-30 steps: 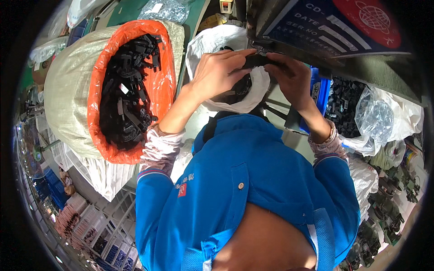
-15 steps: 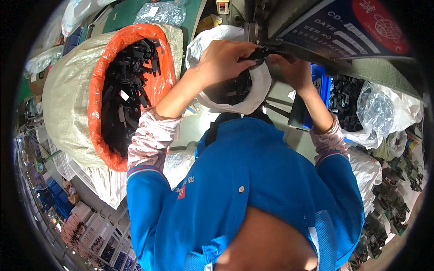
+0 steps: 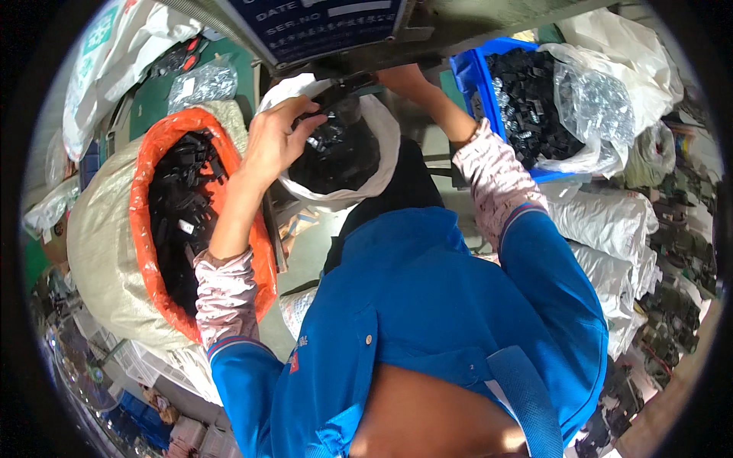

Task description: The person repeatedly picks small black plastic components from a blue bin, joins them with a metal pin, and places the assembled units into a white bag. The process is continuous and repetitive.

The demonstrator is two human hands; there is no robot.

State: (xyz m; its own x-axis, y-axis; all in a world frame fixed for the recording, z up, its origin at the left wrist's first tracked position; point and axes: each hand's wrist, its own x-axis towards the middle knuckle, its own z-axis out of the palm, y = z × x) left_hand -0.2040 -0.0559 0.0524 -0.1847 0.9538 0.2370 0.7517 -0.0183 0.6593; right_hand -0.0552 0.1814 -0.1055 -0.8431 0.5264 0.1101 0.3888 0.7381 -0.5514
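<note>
My left hand [image 3: 276, 139] is over the left rim of a white-lined bag [image 3: 387, 131], its thumb and fingers closed at the near end of a dark, elongated black plastic part [image 3: 336, 92]. That part lies just below the machine's lower edge; its exact shape is lost in shadow. My right hand [image 3: 408, 82] reaches up to the machine near the part's far end, with its fingers hidden by the machine's edge and the dark. Several black plastic parts [image 3: 336, 164] fill the white-lined bag beneath my hands.
Overhead, the machine [image 3: 443, 42] carries a dark blue plate [image 3: 321, 30]. Left stands a woven sack with an orange liner [image 3: 141, 206], holding black parts [image 3: 183, 221]. Right is a blue bin [image 3: 477, 88] of small black pieces, beside clear plastic bags [image 3: 592, 107] and white sacks [image 3: 603, 214].
My view has shifted, so the machine and bags sit differently. My left hand has come down and away from the machine, and the two hands are farther apart.
</note>
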